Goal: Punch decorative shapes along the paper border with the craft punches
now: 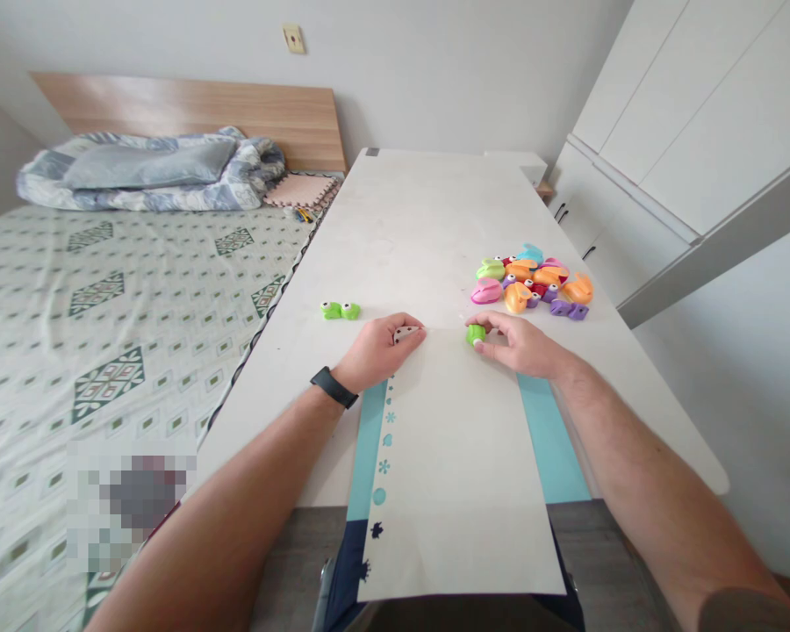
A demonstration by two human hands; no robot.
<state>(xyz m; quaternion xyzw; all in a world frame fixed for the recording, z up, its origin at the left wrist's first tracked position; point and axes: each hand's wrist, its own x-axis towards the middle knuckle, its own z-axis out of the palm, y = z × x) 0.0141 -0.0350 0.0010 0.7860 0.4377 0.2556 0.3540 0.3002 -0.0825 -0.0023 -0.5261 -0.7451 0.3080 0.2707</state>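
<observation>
The fingers of the right hand [517, 344] are bent round a small green piece [475, 335], index finger on its far side and thumb on its near side, at the far right corner of a white sheet [464, 456]; a grip from both sides probably keeps it steady. The left hand [385, 347] has its fingers curled nearly closed, thumb and fingertips meeting at the far left corner, apparently pinching the sheet to stop it sliding. A speckled white patch [405, 333] shows inside that curl (whether a turned-up bit of the sheet or something separate, I cannot tell).

Along the sheet's left side runs a row of cut-outs [384, 466], readable because teal backing [546, 421] shows through most and dark cloth through the nearest. The sheet's near end hangs past the worktop [427, 219], over the person's lap, perhaps so its far edge lies within easy reach.

Beyond the left hand, a green double-eyed piece [340, 311] sits apart; past the right, a colourful pile [533, 276] lies beside the working area, likely kept off the paper.
</observation>
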